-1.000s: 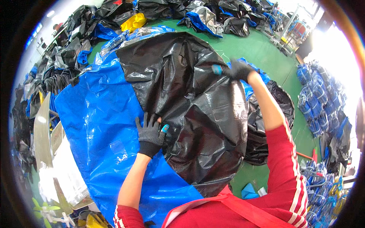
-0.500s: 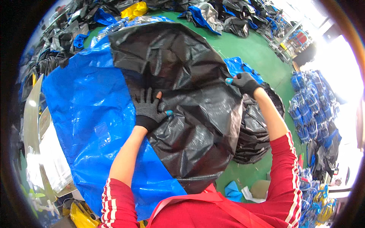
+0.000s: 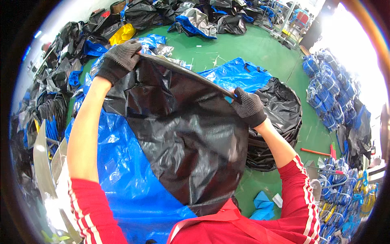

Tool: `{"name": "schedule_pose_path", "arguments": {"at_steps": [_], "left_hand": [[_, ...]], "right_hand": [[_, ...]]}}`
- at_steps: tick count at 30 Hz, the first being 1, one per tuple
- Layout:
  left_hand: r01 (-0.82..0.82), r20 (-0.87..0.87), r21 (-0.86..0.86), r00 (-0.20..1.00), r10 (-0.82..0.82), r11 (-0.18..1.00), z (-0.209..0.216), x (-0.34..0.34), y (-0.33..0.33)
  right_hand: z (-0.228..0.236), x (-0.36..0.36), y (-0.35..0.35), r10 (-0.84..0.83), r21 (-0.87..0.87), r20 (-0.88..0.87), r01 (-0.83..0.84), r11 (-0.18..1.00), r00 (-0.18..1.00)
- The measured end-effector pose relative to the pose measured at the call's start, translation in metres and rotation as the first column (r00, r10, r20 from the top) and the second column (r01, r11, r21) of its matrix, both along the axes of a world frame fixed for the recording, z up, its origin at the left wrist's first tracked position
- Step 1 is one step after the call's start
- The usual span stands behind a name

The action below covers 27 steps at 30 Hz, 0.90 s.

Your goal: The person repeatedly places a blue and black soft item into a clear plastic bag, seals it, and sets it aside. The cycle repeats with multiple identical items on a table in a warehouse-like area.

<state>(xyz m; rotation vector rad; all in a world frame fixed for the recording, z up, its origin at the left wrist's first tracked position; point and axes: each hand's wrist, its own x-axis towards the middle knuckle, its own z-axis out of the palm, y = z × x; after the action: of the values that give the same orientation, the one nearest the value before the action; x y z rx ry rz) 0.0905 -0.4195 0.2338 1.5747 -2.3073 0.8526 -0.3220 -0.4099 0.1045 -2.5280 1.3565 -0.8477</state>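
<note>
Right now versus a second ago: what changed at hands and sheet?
Left hand went from flat on the blue-and-black sheet up and leftward, now gripping its far edge, which is drawn nearer. Right hand still holds the edge at right. Unchanged: floor pile, blue bundles.

White glare burns out the right side, black sheeting (image 3: 187, 150) shines, and edges curve into darkness.

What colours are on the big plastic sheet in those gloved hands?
The large glossy plastic sheet is black and bright blue, clearest in the head view.
</note>
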Motion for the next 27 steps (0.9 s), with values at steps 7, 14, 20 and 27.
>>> {"name": "schedule_pose_path", "arguments": {"at_steps": [7, 14, 20, 27], "left_hand": [[-0.202, -0.389, -0.278, 0.917, 0.082, 0.939, -0.075, 0.013, 0.062], [0.163, -0.385, 0.399, 0.923, 0.003, 0.902, -0.235, -0.1, 0.151], [0.511, -0.48, 0.548, 0.841, -0.252, 0.662, -0.235, -0.088, 0.221], [-0.13, -0.466, 0.295, 0.845, 0.261, 0.947, -0.247, -0.017, 0.218]], "right_hand": [[-0.004, -0.037, -0.038, -0.245, 0.168, -0.364, 0.321, 0.932, 0.899], [0.079, 0.195, -0.033, 0.533, -0.403, -0.096, -0.523, 0.751, 0.841], [0.082, 0.381, -0.068, 0.172, -0.763, -0.302, -0.346, 0.546, 0.938], [0.08, 0.443, -0.087, 0.233, -0.428, -0.374, -0.39, 0.815, 0.898]]}}
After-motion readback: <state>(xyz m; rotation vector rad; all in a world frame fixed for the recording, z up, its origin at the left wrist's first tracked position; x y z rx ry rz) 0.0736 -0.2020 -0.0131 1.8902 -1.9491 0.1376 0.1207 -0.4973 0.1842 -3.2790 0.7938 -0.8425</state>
